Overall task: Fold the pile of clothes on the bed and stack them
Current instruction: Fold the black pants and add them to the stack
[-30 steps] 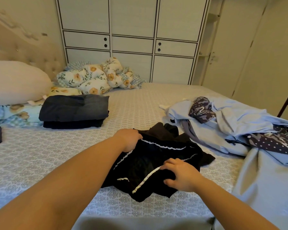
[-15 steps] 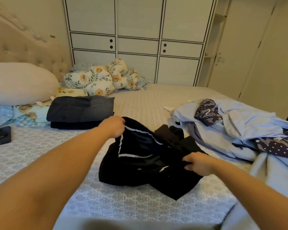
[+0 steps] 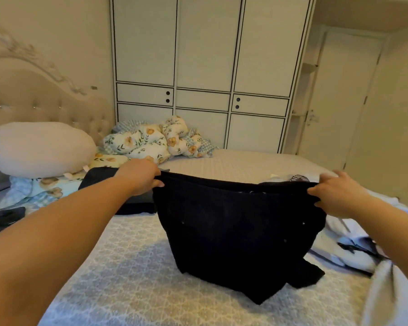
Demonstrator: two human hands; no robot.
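A black garment (image 3: 236, 227) hangs stretched wide above the bed (image 3: 132, 278), its lower edge trailing on the sheet. My left hand (image 3: 141, 176) pinches its top left corner and my right hand (image 3: 335, 196) pinches the top right corner. Behind my left hand a stack of folded dark clothes (image 3: 132, 203) lies on the bed, mostly hidden by my arm and the garment. The pile of unfolded light blue clothes (image 3: 349, 248) lies at the right, partly behind the garment and my right arm.
A pale round pillow (image 3: 38, 149) and floral bedding (image 3: 151, 142) lie by the tufted headboard (image 3: 33, 102). A black phone-like object (image 3: 6, 218) rests at the left edge. White wardrobes (image 3: 205, 74) stand behind the bed.
Both hands lifted the black garment off the bed and pulled it apart, so it now hangs spread between them. The camera view tilted upward.
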